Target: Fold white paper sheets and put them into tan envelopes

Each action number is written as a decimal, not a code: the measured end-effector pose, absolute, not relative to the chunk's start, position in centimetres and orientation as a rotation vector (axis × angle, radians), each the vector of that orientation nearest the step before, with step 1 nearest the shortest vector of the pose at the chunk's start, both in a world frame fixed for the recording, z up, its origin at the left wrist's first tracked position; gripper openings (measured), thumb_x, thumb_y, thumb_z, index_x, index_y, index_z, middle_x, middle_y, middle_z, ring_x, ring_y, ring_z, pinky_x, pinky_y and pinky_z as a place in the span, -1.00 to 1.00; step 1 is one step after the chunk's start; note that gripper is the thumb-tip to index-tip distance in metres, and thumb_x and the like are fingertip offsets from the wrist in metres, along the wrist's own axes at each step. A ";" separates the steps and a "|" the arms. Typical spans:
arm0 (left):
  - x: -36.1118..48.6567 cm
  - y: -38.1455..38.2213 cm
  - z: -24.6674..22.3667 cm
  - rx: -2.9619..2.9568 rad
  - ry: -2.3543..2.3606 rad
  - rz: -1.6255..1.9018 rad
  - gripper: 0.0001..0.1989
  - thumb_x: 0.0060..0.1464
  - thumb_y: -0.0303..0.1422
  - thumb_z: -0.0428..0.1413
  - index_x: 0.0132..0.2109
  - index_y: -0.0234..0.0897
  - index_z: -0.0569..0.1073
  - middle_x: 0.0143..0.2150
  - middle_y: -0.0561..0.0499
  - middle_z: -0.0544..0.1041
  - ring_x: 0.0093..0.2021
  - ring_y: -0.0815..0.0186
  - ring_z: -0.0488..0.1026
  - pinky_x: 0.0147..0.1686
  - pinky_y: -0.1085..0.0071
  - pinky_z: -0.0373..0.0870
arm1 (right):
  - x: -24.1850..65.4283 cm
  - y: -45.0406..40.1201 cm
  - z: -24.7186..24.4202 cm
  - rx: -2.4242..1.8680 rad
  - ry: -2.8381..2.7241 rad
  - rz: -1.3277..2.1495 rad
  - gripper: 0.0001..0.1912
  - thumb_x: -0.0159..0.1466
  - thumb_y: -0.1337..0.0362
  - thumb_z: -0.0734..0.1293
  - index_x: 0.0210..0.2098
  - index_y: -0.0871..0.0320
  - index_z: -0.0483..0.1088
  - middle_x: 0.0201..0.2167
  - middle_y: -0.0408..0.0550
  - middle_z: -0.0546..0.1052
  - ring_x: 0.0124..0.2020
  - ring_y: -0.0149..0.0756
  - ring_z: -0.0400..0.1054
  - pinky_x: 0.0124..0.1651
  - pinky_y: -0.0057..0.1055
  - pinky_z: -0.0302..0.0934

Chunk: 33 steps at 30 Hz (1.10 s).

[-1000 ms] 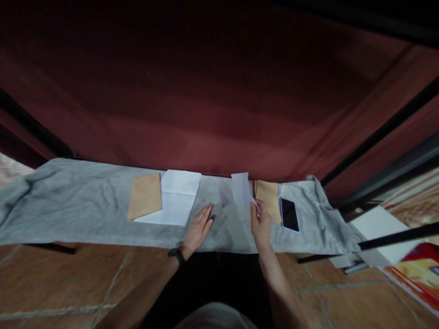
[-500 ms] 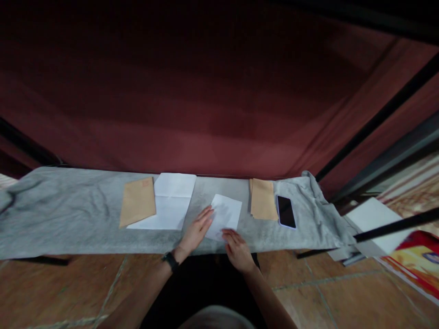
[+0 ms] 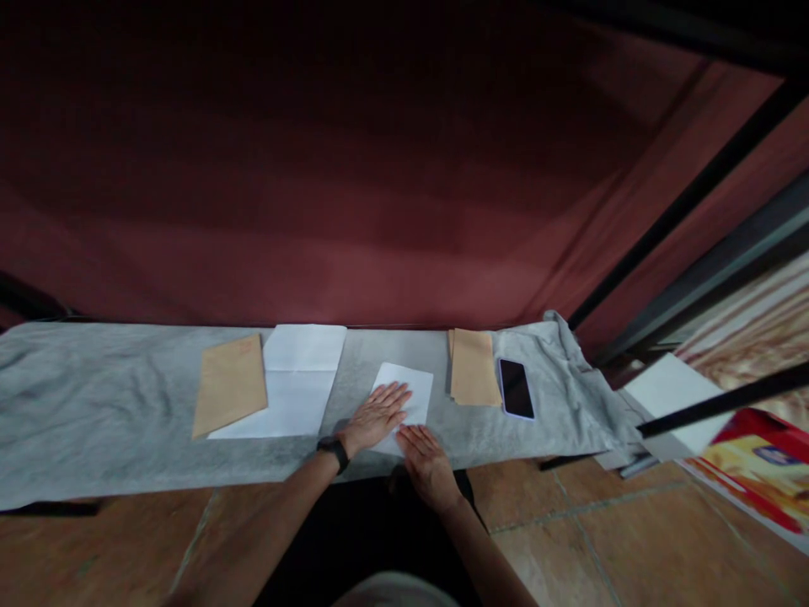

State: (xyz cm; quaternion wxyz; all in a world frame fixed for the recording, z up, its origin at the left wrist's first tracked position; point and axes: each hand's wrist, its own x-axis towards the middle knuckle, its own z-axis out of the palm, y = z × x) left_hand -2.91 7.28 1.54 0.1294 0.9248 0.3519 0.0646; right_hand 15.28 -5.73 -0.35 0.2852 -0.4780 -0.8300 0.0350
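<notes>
A small white folded paper (image 3: 417,389) lies on the grey cloth in front of me. My left hand (image 3: 377,415) rests flat across its left and middle part, fingers stretched out. At the paper's lower right edge my right hand (image 3: 426,455) lies with its fingers extended, the fingertips touching the sheet. To the left a larger creased white sheet (image 3: 300,396) is spread on the cloth, partly under a brown envelope (image 3: 233,384). Several brown envelopes (image 3: 474,367) are stacked right of the small paper. Beside them is a phone (image 3: 517,389) with a dark screen.
The grey cloth (image 3: 114,405) covers a long narrow surface against a dark red panel (image 3: 379,253). Black metal bars (image 3: 688,206) slant at the right. A white box (image 3: 676,405) and a red and yellow package (image 3: 758,468) are beyond the right end.
My left hand has moved from the paper's left edge onto its middle and now lies flatter. My right hand's fingers have straightened a little. The whole view has shifted slightly.
</notes>
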 end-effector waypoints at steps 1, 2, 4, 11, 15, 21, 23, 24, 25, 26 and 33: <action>-3.8 7.6 1.4 2.691 1.081 0.194 -0.45 0.41 -0.10 -0.29 0.43 -0.13 0.09 0.47 -0.01 0.08 0.47 0.26 -0.07 0.41 0.16 -0.19 | 15.3 -5.7 -0.4 -1.278 -2.220 0.096 -0.42 0.32 0.49 0.16 0.31 0.16 0.22 0.25 0.04 0.40 0.31 -0.21 0.22 0.36 -0.07 0.14; -4.8 7.8 1.2 2.688 1.147 0.198 -0.44 0.40 -0.09 -0.29 0.43 -0.16 0.08 0.47 -0.03 0.08 0.47 0.25 -0.05 0.41 0.17 -0.17 | 15.3 -5.7 -0.4 -1.278 -2.219 0.100 -0.42 0.31 0.49 0.17 0.31 0.16 0.22 0.26 0.04 0.40 0.31 -0.22 0.22 0.37 -0.07 0.13; -6.5 8.2 0.8 2.668 1.272 0.211 -0.41 0.39 -0.08 -0.29 0.43 -0.21 0.09 0.46 -0.07 0.10 0.46 0.23 0.00 0.41 0.16 -0.13 | 15.3 -5.8 -0.4 -1.277 -2.212 0.108 -0.42 0.31 0.49 0.18 0.31 0.16 0.22 0.26 0.04 0.39 0.31 -0.22 0.22 0.37 -0.08 0.12; -7.0 8.4 1.1 2.548 1.437 0.437 -0.39 0.37 -0.08 -0.23 0.40 -0.30 0.16 0.43 -0.16 0.17 0.43 0.15 0.07 0.39 0.09 -0.01 | 15.0 -5.9 -0.4 -1.290 -2.163 0.127 -0.43 0.28 0.48 0.23 0.28 0.15 0.27 0.26 0.04 0.40 0.30 -0.21 0.23 0.37 -0.08 0.13; -2.5 8.1 2.3 2.600 1.045 0.430 -0.48 0.37 -0.13 -0.18 0.37 -0.15 0.21 0.45 -0.02 0.14 0.46 0.27 -0.01 0.41 0.18 -0.06 | 15.0 -6.0 -0.1 -1.303 -2.164 0.160 -0.44 0.29 0.46 0.23 0.28 0.15 0.27 0.25 0.06 0.40 0.30 -0.18 0.23 0.36 -0.05 0.12; 1.8 8.7 1.9 2.607 0.902 0.255 -0.53 0.35 -0.18 -0.13 0.34 -0.05 0.26 0.44 0.05 0.17 0.46 0.26 0.00 0.41 0.15 -0.13 | 15.0 -5.9 0.2 -1.344 -2.193 0.205 -0.44 0.26 0.43 0.27 0.26 0.17 0.29 0.22 0.07 0.43 0.27 -0.17 0.26 0.38 -0.05 0.09; 1.5 9.2 1.7 2.618 0.934 0.267 -0.52 0.36 -0.19 -0.15 0.36 -0.05 0.24 0.45 0.05 0.16 0.46 0.25 -0.02 0.42 0.12 -0.16 | 15.0 -5.8 0.2 -1.347 -2.204 0.206 -0.42 0.26 0.43 0.29 0.27 0.17 0.27 0.25 0.06 0.41 0.28 -0.18 0.24 0.38 -0.05 0.08; 1.0 9.5 1.6 2.620 0.956 0.273 -0.51 0.36 -0.19 -0.16 0.36 -0.06 0.23 0.45 0.04 0.16 0.46 0.24 -0.02 0.42 0.11 -0.16 | 15.1 -5.8 0.2 -1.348 -2.205 0.203 -0.42 0.26 0.43 0.29 0.28 0.17 0.27 0.26 0.06 0.40 0.29 -0.19 0.23 0.39 -0.06 0.07; 0.3 9.7 1.5 2.617 0.986 0.278 -0.51 0.36 -0.20 -0.17 0.37 -0.08 0.23 0.44 0.02 0.16 0.46 0.22 -0.02 0.41 0.10 -0.15 | 15.1 -5.8 0.1 -1.349 -2.204 0.197 -0.42 0.27 0.42 0.30 0.28 0.16 0.27 0.26 0.05 0.39 0.30 -0.20 0.22 0.39 -0.06 0.07; -0.5 10.0 1.4 2.609 1.024 0.288 -0.50 0.35 -0.19 -0.16 0.37 -0.10 0.23 0.44 0.00 0.17 0.46 0.21 -0.01 0.41 0.08 -0.13 | 15.1 -5.8 0.1 -1.348 -2.201 0.191 -0.43 0.27 0.42 0.30 0.27 0.15 0.27 0.26 0.04 0.39 0.30 -0.21 0.21 0.39 -0.06 0.07; -7.5 9.1 0.9 2.382 1.257 0.576 -0.52 0.25 -0.26 -0.06 0.26 -0.21 0.39 0.35 -0.08 0.34 0.35 0.19 0.25 0.36 0.11 0.12 | 15.1 -6.0 -0.3 -1.309 -2.157 0.164 -0.45 0.30 0.43 0.28 0.28 0.12 0.27 0.26 0.04 0.40 0.30 -0.22 0.22 0.38 -0.09 0.09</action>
